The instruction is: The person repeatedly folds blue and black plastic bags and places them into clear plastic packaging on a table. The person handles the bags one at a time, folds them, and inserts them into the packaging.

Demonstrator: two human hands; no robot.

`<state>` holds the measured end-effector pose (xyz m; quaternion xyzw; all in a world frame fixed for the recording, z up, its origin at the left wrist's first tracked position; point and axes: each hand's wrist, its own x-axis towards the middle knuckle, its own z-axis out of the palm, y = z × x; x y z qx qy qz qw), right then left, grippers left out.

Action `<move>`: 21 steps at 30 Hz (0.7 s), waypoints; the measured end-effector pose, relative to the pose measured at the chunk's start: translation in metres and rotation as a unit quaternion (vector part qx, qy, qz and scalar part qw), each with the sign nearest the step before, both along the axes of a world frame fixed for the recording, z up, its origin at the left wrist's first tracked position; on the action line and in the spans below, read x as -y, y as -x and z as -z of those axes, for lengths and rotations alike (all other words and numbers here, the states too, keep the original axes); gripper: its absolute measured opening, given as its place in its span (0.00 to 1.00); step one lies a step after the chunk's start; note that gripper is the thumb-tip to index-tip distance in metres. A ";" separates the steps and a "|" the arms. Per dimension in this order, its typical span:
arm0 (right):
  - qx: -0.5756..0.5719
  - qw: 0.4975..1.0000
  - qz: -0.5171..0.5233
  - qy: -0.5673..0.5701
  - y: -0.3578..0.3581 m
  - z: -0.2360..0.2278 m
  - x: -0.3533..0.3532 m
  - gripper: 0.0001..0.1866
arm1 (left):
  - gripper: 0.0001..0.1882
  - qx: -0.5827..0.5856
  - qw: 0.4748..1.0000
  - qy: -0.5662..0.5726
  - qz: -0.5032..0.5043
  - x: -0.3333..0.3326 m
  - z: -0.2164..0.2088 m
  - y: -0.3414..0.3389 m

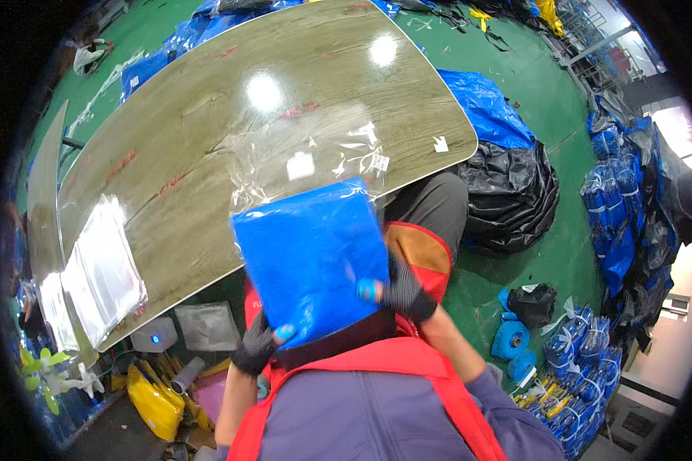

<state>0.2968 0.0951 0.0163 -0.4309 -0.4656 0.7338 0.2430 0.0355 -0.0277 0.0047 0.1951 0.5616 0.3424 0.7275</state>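
A flat, square blue folded sheet (307, 253), apparently of fabric or plastic, is held in front of my body, its far edge over the table's near edge. Clear plastic film (250, 180) shows crinkled beyond that far edge, as if a bag wraps the sheet. Both hands wear dark gloves with blue fingertips. My left hand (255, 346) grips the lower left corner, thumb on top. At the right edge, my right hand (400, 290) pinches the sheet with its thumb over it, a little blurred. The fingers underneath are hidden.
White labels (301, 165) lie on the wood-patterned table (192, 115). A stack of clear bags (104, 269) rests at its left end. Black and blue sacks (515, 192) stand on the floor at right, near blue tape rolls (511, 338) and tied blue bundles (584, 361). Yellow packets (154, 399) lie lower left.
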 end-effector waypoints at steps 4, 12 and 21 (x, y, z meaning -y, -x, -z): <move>0.029 0.997 -0.064 -0.042 -0.013 0.027 0.053 0.44 | 0.45 0.034 0.985 -0.079 -0.147 0.052 0.030 0.005; 0.024 0.990 -0.128 0.050 -0.046 0.051 0.058 0.44 | 0.23 -0.033 0.921 -0.235 -0.310 -0.010 0.055 0.027; -0.082 0.994 0.028 0.059 -0.014 0.022 -0.006 0.46 | 0.45 -0.032 0.996 -0.078 0.014 -0.023 0.008 -0.013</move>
